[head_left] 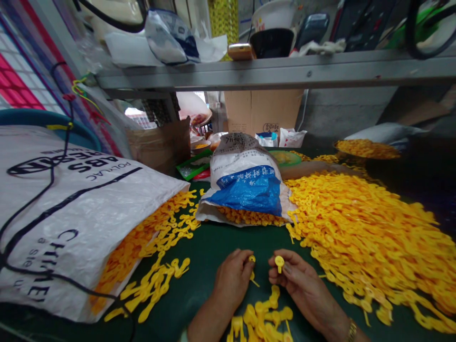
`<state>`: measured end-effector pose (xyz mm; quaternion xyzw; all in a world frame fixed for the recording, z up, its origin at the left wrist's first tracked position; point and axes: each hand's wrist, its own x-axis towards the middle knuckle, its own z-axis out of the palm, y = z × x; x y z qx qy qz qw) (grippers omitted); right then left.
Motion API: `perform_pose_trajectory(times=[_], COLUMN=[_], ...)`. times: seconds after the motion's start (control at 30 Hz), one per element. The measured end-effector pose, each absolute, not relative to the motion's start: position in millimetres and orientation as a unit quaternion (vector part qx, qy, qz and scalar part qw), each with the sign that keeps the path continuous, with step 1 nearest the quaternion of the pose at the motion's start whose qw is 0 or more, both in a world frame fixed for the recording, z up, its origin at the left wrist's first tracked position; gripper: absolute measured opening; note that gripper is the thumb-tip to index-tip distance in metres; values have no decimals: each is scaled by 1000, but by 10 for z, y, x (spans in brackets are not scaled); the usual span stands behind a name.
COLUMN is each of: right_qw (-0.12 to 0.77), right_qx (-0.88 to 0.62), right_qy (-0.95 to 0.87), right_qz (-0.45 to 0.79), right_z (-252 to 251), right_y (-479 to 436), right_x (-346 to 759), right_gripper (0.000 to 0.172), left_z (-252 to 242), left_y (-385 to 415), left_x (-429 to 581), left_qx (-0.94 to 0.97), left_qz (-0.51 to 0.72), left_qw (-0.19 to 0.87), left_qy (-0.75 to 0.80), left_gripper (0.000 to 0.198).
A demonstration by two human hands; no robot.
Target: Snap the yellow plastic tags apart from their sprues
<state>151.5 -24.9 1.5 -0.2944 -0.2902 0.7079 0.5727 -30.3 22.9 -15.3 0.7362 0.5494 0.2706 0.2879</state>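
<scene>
My left hand is closed in a pinch on a small yellow plastic piece at the near middle of the green table. My right hand is closed on another small yellow plastic piece with a round head, held a short gap from the left one. Just below both hands lies a small heap of yellow pieces. A large pile of the same yellow parts spreads to the right of my right hand.
A big white woven sack lies at the left, spilling yellow parts. A white and blue bag sits behind my hands. Cardboard boxes stand at the back under a metal shelf loaded with clutter.
</scene>
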Motion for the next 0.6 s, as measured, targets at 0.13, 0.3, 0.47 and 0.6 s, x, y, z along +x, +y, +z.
perform_pose_trajectory(times=[0.13, 0.3, 0.47, 0.6], right_qw=[573, 558, 512, 483], right_qx=[-319, -379, -446, -485], right_qy=[-284, -282, -287, -285], right_qz=[700, 682, 676, 671], right_z=[-1, -74, -179, -255], right_y=[-250, -242, -207, -159], right_x=[1535, 1654, 1722, 1685], right_gripper=[21, 24, 35, 43], left_z=[-121, 80, 372, 422], left_y=[210, 199, 165, 59], left_x=[-318, -667, -1454, -1839], left_qx=[758, 771, 743, 734], left_qz=[239, 158, 80, 44], left_qw=[229, 175, 62, 43], left_qy=[562, 591, 662, 677], left_gripper=[25, 24, 27, 28])
